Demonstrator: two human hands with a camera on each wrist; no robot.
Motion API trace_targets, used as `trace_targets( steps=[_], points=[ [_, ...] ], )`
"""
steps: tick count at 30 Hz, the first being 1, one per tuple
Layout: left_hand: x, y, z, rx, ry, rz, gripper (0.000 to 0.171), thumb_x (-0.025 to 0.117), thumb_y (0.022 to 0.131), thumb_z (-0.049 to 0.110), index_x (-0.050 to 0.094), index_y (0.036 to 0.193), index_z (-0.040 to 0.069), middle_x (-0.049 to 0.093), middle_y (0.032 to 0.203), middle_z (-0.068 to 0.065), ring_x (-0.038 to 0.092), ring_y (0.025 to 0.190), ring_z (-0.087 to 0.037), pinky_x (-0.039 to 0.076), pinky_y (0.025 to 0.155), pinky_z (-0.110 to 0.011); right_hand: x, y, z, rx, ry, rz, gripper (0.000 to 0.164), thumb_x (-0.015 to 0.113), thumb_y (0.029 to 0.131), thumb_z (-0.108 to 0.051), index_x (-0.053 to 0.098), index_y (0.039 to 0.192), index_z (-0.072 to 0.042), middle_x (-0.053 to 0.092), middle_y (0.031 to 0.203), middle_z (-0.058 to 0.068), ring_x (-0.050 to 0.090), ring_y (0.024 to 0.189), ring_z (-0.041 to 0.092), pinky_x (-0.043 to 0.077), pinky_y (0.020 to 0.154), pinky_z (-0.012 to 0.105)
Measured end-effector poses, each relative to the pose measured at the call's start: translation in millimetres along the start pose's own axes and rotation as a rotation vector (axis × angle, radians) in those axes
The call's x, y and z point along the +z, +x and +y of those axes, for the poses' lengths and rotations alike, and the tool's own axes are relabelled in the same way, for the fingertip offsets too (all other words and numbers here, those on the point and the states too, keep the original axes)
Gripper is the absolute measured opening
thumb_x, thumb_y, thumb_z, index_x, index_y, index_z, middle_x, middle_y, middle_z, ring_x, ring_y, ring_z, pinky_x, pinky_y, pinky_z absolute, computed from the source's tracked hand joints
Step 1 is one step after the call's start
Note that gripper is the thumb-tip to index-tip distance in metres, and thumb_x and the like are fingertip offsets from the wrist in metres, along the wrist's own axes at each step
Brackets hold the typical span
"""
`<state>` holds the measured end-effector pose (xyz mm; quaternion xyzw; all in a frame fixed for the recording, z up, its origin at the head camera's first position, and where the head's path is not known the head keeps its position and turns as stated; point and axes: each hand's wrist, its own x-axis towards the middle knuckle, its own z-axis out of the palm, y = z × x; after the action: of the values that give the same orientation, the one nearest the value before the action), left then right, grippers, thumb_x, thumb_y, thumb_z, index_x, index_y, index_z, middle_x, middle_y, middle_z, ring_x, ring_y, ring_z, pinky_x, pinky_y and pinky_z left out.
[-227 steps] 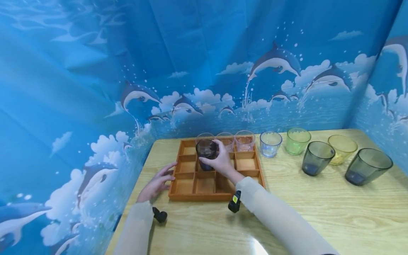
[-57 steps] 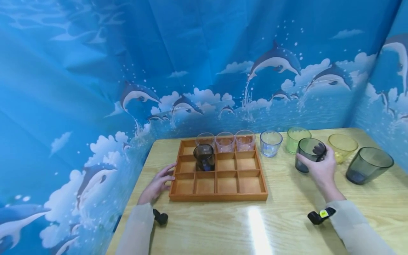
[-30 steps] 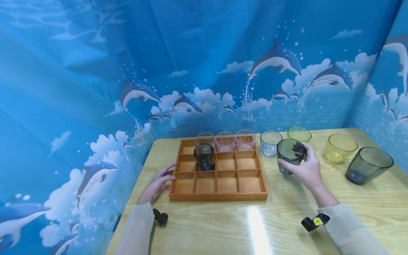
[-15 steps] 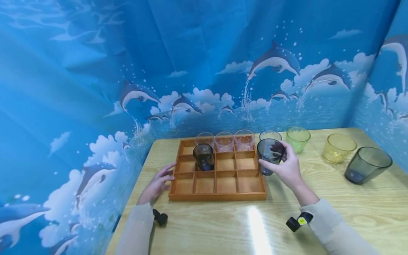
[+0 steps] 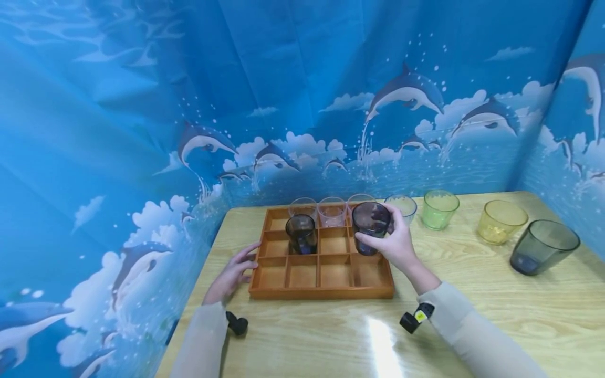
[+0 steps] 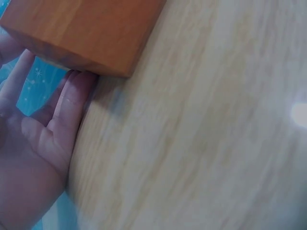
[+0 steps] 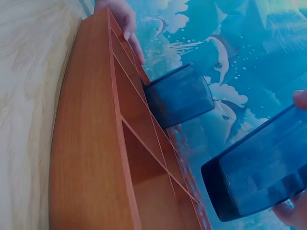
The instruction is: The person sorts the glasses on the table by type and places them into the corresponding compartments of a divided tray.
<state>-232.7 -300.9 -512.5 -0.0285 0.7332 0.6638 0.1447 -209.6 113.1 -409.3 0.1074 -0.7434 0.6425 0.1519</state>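
My right hand (image 5: 397, 241) holds a dark tinted glass (image 5: 367, 223), thumb on the near side and fingers around the far side. In the right wrist view this held glass (image 7: 259, 167) is tilted and raised clear of the tray's rim. It overlaps the right-hand column of a wooden compartment tray (image 5: 321, 294) in the head view. A similar dark glass (image 5: 301, 236) stands in the middle row, second compartment from the left. My left hand (image 5: 231, 273) touches the tray's left side with extended fingers; its palm (image 6: 33, 158) faces the left wrist camera.
Clear pinkish glasses (image 5: 332, 214) stand along the tray's back row, one partly hidden by the held glass. To the right are a bluish glass (image 5: 407, 205), a green glass (image 5: 439, 210), a yellow glass (image 5: 502, 223) and a larger grey glass (image 5: 543, 247). A dolphin-print curtain (image 5: 302, 105) backs the table.
My right hand first let go of one dark glass in the tray, then gripped another on the right and carried it left over the tray. My left hand has stayed at the tray's side.
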Motion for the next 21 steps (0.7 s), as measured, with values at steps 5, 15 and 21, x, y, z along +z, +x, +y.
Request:
trace_targets(
  steps=[5, 15, 21],
  points=[
    [2.6, -8.8, 15.3, -0.028, -0.022, -0.050, 0.056, 0.056, 0.090, 0.012, 0.039, 0.142, 0.026, 0.027, 0.145, -0.011, 0.032, 0.125, -0.034, 0.045, 0.082, -0.043, 16.4, 4.7, -12.9, -0.018, 0.015, -0.052, 0.076, 0.078, 0.069, -0.001, 0.036, 0.132, 0.004, 0.044, 0.124, 0.027, 0.046, 0.111, 0.042, 0.039, 0.089, 0.053],
    [0.1, -2.1, 6.8, -0.032, -0.023, -0.050, 0.056, 0.056, 0.090, 0.013, 0.039, 0.141, 0.029, 0.025, 0.147, -0.008, 0.031, 0.127, -0.033, 0.045, 0.083, -0.042, 39.8, 21.1, -0.4, -0.007, 0.056, -0.106, 0.075, 0.080, 0.069, -0.005, 0.039, 0.131, 0.003, 0.045, 0.125, 0.027, 0.047, 0.112, 0.043, 0.042, 0.087, 0.052],
    [-1.7, 1.7, -0.6, -0.007, -0.015, -0.023, 0.056, 0.058, 0.088, 0.014, 0.043, 0.139, 0.032, 0.029, 0.144, -0.007, 0.034, 0.124, -0.032, 0.046, 0.081, -0.043, 48.4, 27.6, 8.3, 0.036, 0.077, -0.186, 0.076, 0.078, 0.072, -0.008, 0.035, 0.135, 0.000, 0.042, 0.128, 0.026, 0.046, 0.113, 0.040, 0.044, 0.085, 0.052]
  ],
)
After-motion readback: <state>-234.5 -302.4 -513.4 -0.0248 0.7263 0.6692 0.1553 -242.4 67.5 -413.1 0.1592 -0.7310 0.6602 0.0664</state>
